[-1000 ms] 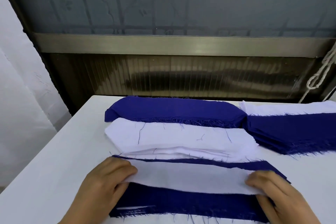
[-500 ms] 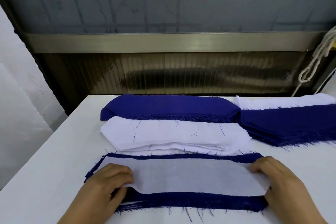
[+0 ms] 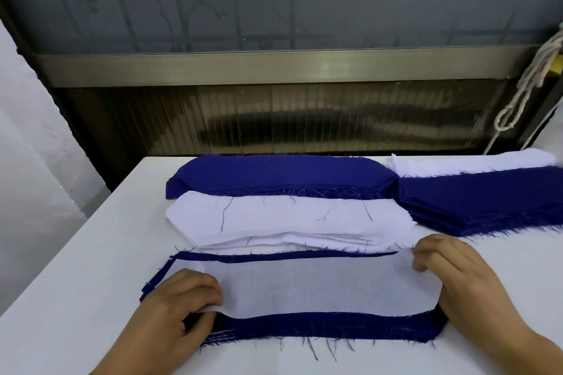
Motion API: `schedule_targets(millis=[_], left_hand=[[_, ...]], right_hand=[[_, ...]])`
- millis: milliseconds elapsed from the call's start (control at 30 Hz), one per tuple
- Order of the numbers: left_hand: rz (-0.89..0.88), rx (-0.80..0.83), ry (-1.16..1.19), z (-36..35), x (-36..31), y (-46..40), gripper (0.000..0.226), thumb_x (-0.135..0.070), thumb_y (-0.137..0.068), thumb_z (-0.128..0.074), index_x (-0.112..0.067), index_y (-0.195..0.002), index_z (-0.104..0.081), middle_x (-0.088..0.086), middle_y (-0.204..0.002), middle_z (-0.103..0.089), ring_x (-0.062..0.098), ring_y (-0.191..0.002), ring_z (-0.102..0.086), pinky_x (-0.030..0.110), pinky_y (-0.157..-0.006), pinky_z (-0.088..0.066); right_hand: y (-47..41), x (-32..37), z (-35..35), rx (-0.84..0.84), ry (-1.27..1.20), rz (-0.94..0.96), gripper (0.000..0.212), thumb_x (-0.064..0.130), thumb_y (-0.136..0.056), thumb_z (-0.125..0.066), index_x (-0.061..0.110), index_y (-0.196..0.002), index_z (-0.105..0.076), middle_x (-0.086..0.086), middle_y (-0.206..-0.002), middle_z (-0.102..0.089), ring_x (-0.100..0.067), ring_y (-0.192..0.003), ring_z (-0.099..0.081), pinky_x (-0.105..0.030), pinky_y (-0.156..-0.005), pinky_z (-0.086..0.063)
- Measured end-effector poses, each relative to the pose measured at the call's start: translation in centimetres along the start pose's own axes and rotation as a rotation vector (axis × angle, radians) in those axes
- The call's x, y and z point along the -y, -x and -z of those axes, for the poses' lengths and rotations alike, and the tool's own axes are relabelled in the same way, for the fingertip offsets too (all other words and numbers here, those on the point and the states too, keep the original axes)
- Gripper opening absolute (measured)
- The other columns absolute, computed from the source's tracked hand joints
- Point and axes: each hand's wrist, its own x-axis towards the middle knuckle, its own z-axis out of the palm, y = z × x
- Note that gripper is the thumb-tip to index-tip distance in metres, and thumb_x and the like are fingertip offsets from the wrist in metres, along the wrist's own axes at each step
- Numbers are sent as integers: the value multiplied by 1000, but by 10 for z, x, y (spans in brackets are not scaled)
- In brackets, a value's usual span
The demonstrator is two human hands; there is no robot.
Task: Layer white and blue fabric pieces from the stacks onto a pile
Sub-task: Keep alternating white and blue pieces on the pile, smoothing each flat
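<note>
Shifted white piece (image 3: 320,286) toward 12 o'clock on blue pile (image 3: 335,327), left hand (image 3: 179,310) and right hand (image 3: 457,280) pinching its ends; layer nearly seated.

The pile (image 3: 320,329) is dark blue, topped by a white piece (image 3: 320,286). Behind it lie a white stack (image 3: 283,219) flecked with blue threads and a dark blue stack (image 3: 274,173). The table (image 3: 76,268) is white.

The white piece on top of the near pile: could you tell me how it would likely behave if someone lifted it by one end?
The white piece would probably droop limply, since it looks thin enough for the blue fabric beneath to show through faintly. It seems very light and might slide or shift easily, which may be why the left hand and right hand hold its ends.
</note>
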Motion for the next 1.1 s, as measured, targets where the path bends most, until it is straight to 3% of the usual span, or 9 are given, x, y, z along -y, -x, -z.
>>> schedule_targets(millis=[133, 300, 367, 500, 600, 700, 867, 1000, 1100], left_hand=[[35, 37, 24, 5, -3, 1, 18, -45, -79, -65, -30, -84, -73, -26, -102, -59, -1, -94, -60, 15, -79, -46], [7, 56, 11, 7, -6, -1, 43, -62, -91, -47, -29, -83, -73, -24, -98, -61, -1, -92, -59, 17, -77, -46], [22, 43, 9, 8, -6, -2, 44, -60, -93, -43, -30, -80, -72, -24, -94, -61, -1, -90, -60, 17, -76, -45], [86, -1, -34, 10, -10, -18, 31, -48, -92, -50, -28, -77, -68, -24, -87, -60, 0, -85, -58, 17, -74, -44], [108, 10, -113, 8, -13, -45, 23, -44, -89, -53, -28, -79, -67, -24, -87, -59, -2, -84, -55, 16, -71, -44], [169, -6, -153, -3, -9, -76, 10, -36, -88, -65, -28, -93, -69, -23, -97, -61, 1, -91, -55, 17, -74, -47], [239, 81, -163, -28, 10, -113, 50, -47, -89, -61, -27, -134, -56, -17, -142, -45, 4, -129, -39, 13, -102, -26], [238, 112, -161, -36, 22, -98, 54, -46, -85, -64, -25, -134, -57, -12, -145, -45, 6, -133, -37, 13, -107, -18], [213, 92, -184, -35, 30, -90, 49, -34, -85, -68, -22, -132, -60, -11, -138, -52, 7, -128, -41, 16, -105, -23]], right_hand=[[1, -13, -3, 49, 26, -10, 62, -35, -28, -54, 7, -72, -66, -7, -93, -65, -20, -98, -52, -25, -84, -37], [10, -29, -4, 85, -7, -99, 53, -36, -42, -59, 9, -70, -65, -6, -96, -64, -26, -93, -60, -17, -87, -35], [10, -31, 2, 28, -58, -172, 47, -33, -51, -55, 10, -68, -63, -5, -97, -65, -27, -91, -60, -12, -85, -34], [-3, -15, 10, -57, -174, -238, 33, -14, -76, -45, 14, -74, -62, 3, -95, -62, -9, -89, -50, -2, -78, -34], [-22, 5, 1, 81, -215, -123, 31, -13, -74, -66, 16, -84, -67, 11, -95, -61, -7, -89, -54, -10, -78, -40], [-47, 17, -16, 227, -205, -76, 28, 4, -81, -70, 22, -103, -66, 13, -105, -60, -10, -99, -57, -15, -84, -40], [-80, 22, -41, 378, -344, -154, 47, 28, -88, -63, 32, -132, -49, 22, -133, -43, 1, -123, -38, 0, -95, -20], [-72, 25, -52, 384, -346, -153, 47, 28, -85, -64, 30, -130, -52, 23, -132, -47, -1, -124, -43, -10, -102, -26], [-67, 22, -56, 327, -326, -173, 35, 24, -90, -62, 26, -125, -59, 19, -129, -54, -4, -118, -50, -14, -97, -35]])
